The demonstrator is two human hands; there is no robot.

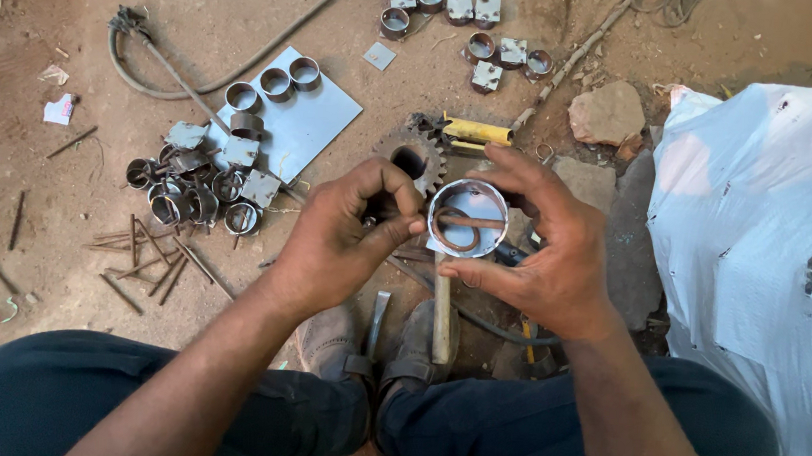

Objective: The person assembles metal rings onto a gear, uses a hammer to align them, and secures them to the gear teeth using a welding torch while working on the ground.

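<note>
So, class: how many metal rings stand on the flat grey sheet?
3, in a diagonal row along the grey sheet's upper edge: the lower-left ring, the middle ring, the upper-right ring. None looks hidden.

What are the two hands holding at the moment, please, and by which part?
Both hands hold a short metal ring by its rim: the right hand wraps its far side, while the left hand pinches the near edge with its fingers.
</note>
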